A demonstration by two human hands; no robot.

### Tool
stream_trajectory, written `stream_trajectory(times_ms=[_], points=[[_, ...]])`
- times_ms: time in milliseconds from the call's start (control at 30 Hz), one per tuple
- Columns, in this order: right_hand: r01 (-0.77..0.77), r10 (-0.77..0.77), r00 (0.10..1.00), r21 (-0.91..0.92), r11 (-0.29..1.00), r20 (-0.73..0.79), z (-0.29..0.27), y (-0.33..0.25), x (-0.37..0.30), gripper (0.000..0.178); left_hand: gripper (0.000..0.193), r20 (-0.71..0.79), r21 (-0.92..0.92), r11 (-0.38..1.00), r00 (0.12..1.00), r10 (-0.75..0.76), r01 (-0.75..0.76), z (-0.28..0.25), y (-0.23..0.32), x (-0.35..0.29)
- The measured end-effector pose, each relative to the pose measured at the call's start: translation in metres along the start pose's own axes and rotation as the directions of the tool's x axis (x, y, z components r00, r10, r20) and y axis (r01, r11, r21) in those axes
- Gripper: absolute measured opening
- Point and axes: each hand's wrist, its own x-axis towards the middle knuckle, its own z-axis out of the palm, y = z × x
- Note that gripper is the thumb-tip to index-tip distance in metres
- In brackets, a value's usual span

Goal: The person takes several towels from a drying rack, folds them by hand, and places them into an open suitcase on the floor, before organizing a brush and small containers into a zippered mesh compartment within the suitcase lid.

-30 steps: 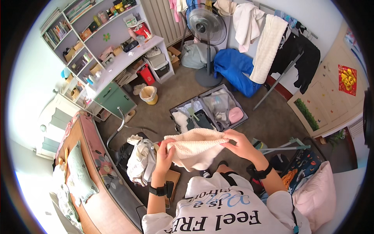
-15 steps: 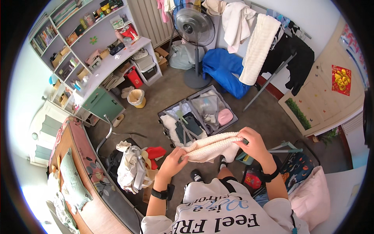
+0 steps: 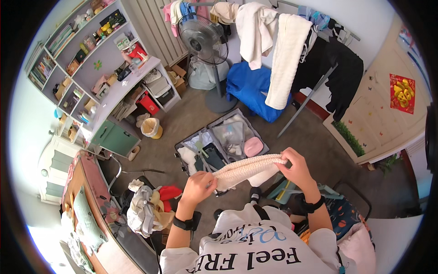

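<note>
Cream cloth (image 3: 248, 169) stretched between two hands, in front of an open suitcase (image 3: 179, 151).
The cloth is soft and nubbly, its upper edge a thick folded band, with a smoother, paler part hanging below toward the right; the left hand (image 3: 200, 187) grips one end in curled fingers, and the right hand (image 3: 295, 166) pinches the other between thumb and fingers. Beyond it, the suitcase's grey fabric halves hold folded clothes (image 3: 211, 157) under crossed straps and a rounded pink pouch (image 3: 253, 146); a ribbed cream towel (image 3: 287, 59) hangs above a crumpled, smooth blue bag (image 3: 255, 89). One second ago the cloth sagged broad and loose; now it is drawn into a narrower strip.
</note>
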Motion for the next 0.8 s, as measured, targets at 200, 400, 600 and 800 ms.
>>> stream_trajectory(times_ms=[200,400,600,800], points=[[-0.005,0.025,0.993,0.178,0.984,-0.112,-0.031,0.04,0.013,0.025,0.02,0.006,-0.003,1.0,1.0,0.003,-0.003,0.013,0.016,0.033],[-0.203,0.179,0.978,0.288,0.936,0.108,-0.049,0.047,0.036,0.022,0.016,-0.054,-0.145,0.937,0.943,-0.327,0.317,0.032,0.027,0.05],[0.032,-0.038,0.979,0.029,0.999,0.199,-0.053,0.056,0.046,0.021,0.02,-0.007,-0.121,0.98,0.987,-0.16,0.158,0.035,0.007,0.066],[-0.128,-0.034,0.977,0.706,0.697,0.21,-0.061,0.038,0.08,0.027,0.013,-0.2,-0.472,0.839,0.894,-0.401,0.271,0.013,0.017,0.094]])
